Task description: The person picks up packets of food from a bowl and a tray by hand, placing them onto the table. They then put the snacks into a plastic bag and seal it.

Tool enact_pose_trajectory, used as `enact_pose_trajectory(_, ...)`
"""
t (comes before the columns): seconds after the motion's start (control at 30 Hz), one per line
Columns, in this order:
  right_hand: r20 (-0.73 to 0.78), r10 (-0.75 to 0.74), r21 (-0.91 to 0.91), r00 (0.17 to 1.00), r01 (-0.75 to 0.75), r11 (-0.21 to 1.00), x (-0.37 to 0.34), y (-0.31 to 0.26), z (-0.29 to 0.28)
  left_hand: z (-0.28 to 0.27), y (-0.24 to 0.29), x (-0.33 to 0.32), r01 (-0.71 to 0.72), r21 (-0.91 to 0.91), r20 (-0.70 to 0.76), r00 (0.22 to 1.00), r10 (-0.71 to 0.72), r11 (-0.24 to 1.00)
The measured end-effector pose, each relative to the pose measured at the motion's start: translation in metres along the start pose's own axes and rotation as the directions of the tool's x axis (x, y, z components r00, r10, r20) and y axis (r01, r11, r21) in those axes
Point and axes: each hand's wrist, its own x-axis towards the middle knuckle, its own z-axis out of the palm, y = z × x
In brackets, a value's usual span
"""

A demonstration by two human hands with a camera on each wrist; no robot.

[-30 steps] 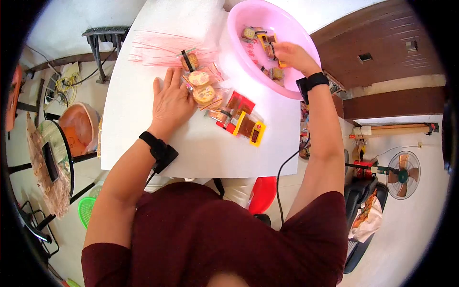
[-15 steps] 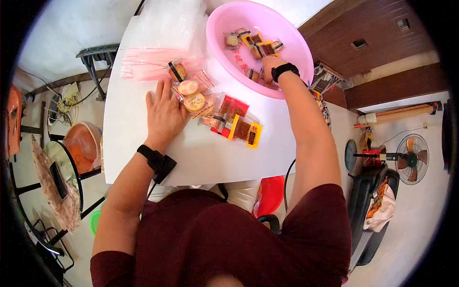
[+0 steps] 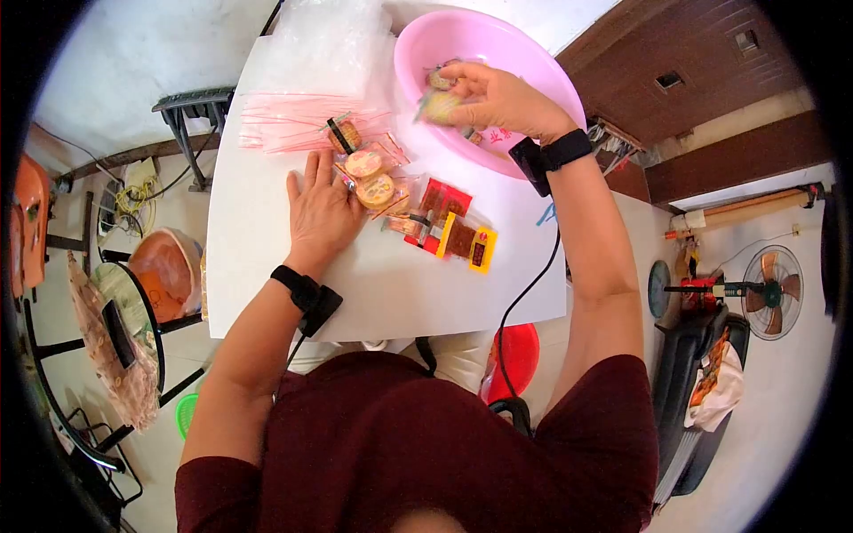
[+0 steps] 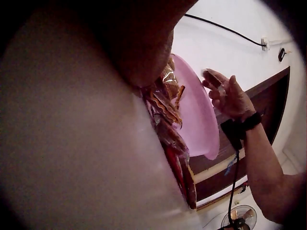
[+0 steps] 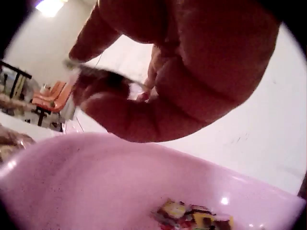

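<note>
Above the left part of the pink basin (image 3: 533, 75), my right hand (image 3: 515, 105) pinches a small wrapped snack (image 3: 440, 107), blurred in the head view. The right wrist view shows the curled fingers and thumb around a small packet (image 5: 103, 79). My left hand (image 3: 322, 213) lies on the white table, fingers spread, beside a row of wrapped snacks. That row holds round pale biscuits (image 3: 376, 190), a brown biscuit with a black band (image 3: 345, 135), a red packet (image 3: 444, 197) and a yellow-edged packet (image 3: 466, 242). Other packets (image 5: 192, 215) lie in the basin.
Clear plastic bags (image 3: 324, 44) and pink-edged bags (image 3: 284, 123) lie at the table's far left. Beyond the table stand a round stool (image 3: 124, 302), an orange basin (image 3: 167, 271), a red basin (image 3: 515, 360) and a fan (image 3: 771, 291). A black cable (image 3: 524, 298) hangs from the right wrist.
My right hand has risen from inside the basin and moved left, with a snack between its fingers. The left hand has stayed by the row of snacks.
</note>
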Motion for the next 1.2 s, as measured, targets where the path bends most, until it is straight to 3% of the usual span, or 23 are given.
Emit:
enact_pose_trajectory(0.03,0.031,0.123,0.180,0.992,-0.126,0.975,-0.003,-0.008,0.003,0.000,0.000,0.000,0.002,-0.002,-0.002,1.000,-0.002,1.000)
enact_pose_trajectory(0.13,-0.076,0.213,0.102,0.974,-0.205,0.973,0.010,0.018,-0.014,-0.004,0.003,-0.001,0.010,-0.028,-0.001,1.000,-0.010,1.000)
enact_pose_trajectory(0.23,-0.060,0.253,-0.188,0.966,-0.259,0.947,0.020,0.066,-0.017,-0.002,0.001,0.000,0.014,-0.006,0.030,0.999,-0.014,1.000)
enact_pose_trajectory(0.33,0.122,0.383,-0.698,0.916,-0.196,0.689,0.031,0.083,-0.002,0.000,0.000,0.000,0.019,-0.013,0.032,0.999,-0.019,1.000)
enact_pose_trajectory(0.43,0.101,0.512,-0.690,0.853,-0.310,0.654,0.028,0.059,0.011,-0.005,0.002,0.000,0.020,-0.033,0.032,0.999,-0.019,0.999)
enact_pose_trajectory(0.63,0.125,0.497,-0.776,0.859,-0.228,0.588,0.040,0.085,0.019,-0.001,-0.001,0.000,0.011,-0.051,-0.006,1.000,-0.012,0.999)
enact_pose_trajectory(0.83,0.058,0.444,-0.724,0.894,-0.269,0.635,0.033,0.062,0.024,-0.003,0.001,-0.001,0.011,-0.051,-0.020,1.000,-0.012,0.999)
enact_pose_trajectory(0.93,-0.017,0.210,-0.639,0.978,-0.172,0.750,0.026,0.068,0.032,0.000,0.000,-0.001,0.002,-0.065,-0.070,0.998,-0.006,0.998)
enact_pose_trajectory(0.97,0.050,0.296,-0.640,0.954,-0.197,0.743,0.025,0.065,0.028,0.001,0.000,-0.002,-0.002,-0.070,-0.087,0.996,-0.004,0.998)
enact_pose_trajectory(1.1,0.046,0.291,-0.709,0.956,-0.174,0.684,0.038,0.097,0.032,-0.004,-0.001,-0.002,-0.032,-0.051,-0.091,0.995,0.027,0.998)
enact_pose_trajectory(1.2,-0.037,0.233,-0.722,0.972,-0.187,0.666,0.046,0.105,0.034,-0.001,-0.002,-0.004,-0.041,-0.055,-0.128,0.991,0.034,0.998)
